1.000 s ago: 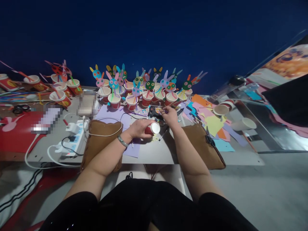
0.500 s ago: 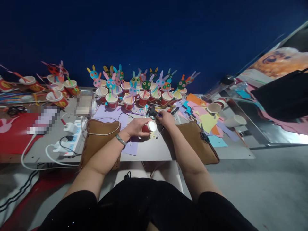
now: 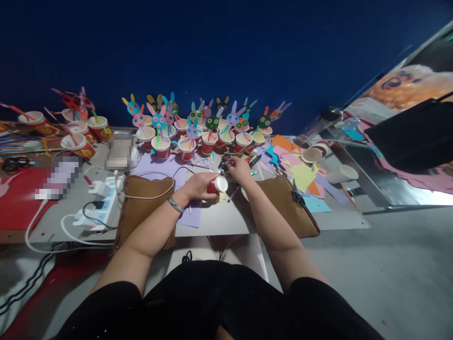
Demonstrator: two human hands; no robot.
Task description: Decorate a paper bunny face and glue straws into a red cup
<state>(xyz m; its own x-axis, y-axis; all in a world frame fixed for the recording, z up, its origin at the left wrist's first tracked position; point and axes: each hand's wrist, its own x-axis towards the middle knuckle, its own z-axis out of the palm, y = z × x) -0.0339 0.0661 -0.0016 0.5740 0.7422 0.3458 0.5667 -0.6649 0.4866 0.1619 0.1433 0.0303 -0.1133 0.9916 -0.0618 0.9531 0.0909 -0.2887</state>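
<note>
**Thin-walled paper cup tilting in a left-hand grip**

The left hand is holding a red paper cup, its fingers wrapping around the side wall. The cup is lying tilted in that grip, just to the right of the lavender paper sheet, its white round end facing up and toward the person; whether that is mouth or base, I cannot tell. Farther right of the sheet, the right hand is reaching with bent fingers at a dark tool; whether they are closing on it, I cannot tell.

The cup is looking very light and springy, so a hard squeeze would probably be buckling its wall. The coated-looking surface may be offering slightly slippery contact. A broad, gentle hold around the wall is suiting it best, with the fingers staying off the round end.

Beyond the sheet, rabbit-faced paper cups are standing upright; their thin toppers are looking fragile. Well to the sheet's right, scissors are resting on a brown pad.
</note>
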